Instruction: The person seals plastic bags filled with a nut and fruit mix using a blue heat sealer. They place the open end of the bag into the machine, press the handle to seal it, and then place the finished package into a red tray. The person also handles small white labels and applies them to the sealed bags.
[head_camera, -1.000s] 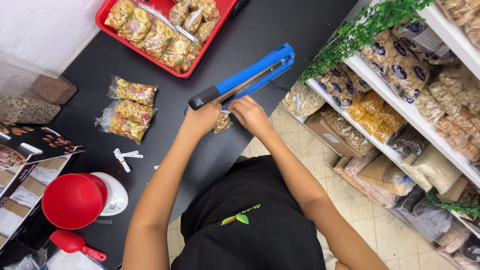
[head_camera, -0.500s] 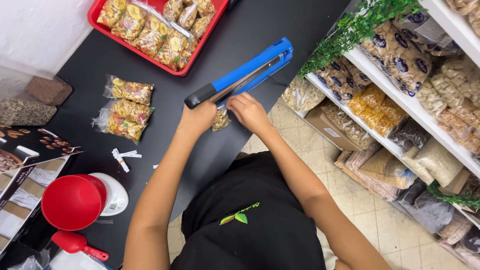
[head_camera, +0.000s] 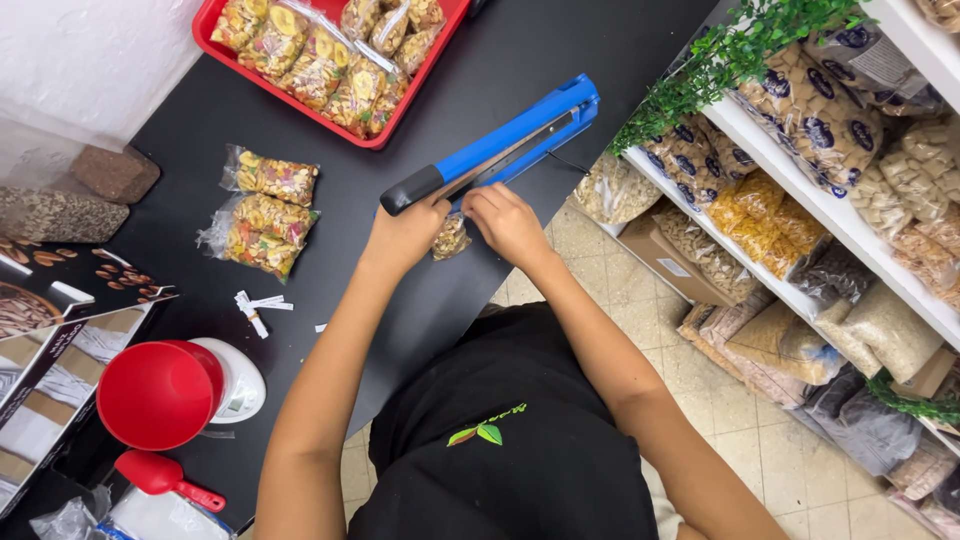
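A blue heat sealer (head_camera: 500, 145) with a black handle lies raised at the edge of the black table (head_camera: 400, 300). Between my hands is a small clear bag of mixed nuts (head_camera: 451, 238), its top tucked under the sealer's arm. My left hand (head_camera: 405, 232) grips the bag's left side just below the black handle. My right hand (head_camera: 507, 222) pinches the bag's right side against the sealer's base. Both forearms reach forward over my black shirt.
A red tray (head_camera: 330, 60) with several filled snack bags sits at the table's far end. Two sealed bags (head_camera: 262, 208) lie left of the sealer. A red bowl on a white scale (head_camera: 165, 392), a red scoop (head_camera: 160, 478) and shelves of packaged goods (head_camera: 830, 190) surround me.
The view has shifted slightly. My hands stay at the sealer with the bag, and the sealer's arm remains raised.
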